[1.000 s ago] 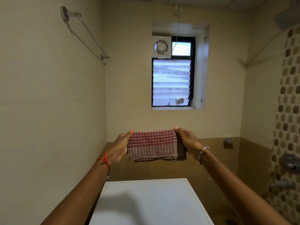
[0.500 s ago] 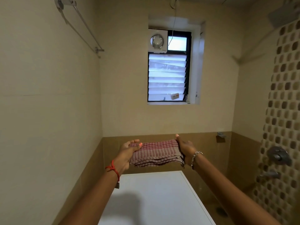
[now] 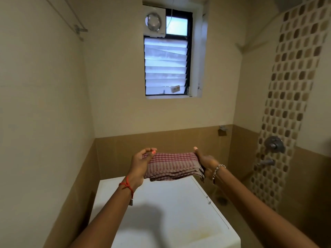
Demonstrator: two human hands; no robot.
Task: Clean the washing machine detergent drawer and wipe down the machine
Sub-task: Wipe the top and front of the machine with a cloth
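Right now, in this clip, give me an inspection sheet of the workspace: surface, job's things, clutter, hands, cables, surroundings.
Surface: white washer top, bare, with faint yellowish staining near the front.
Job's things: folded red checked cloth, held just above the washer's back edge; detergent drawer not in view.
Clutter: nothing seen on the washer.
Hands: left hand and right hand each grip one end of the cloth; red thread on the left wrist, bracelet on the right.
Cables: one thin cord hanging by the exhaust fan.
Surroundings: louvred window ahead, towel rail on the left wall, shower tap on the right wall.
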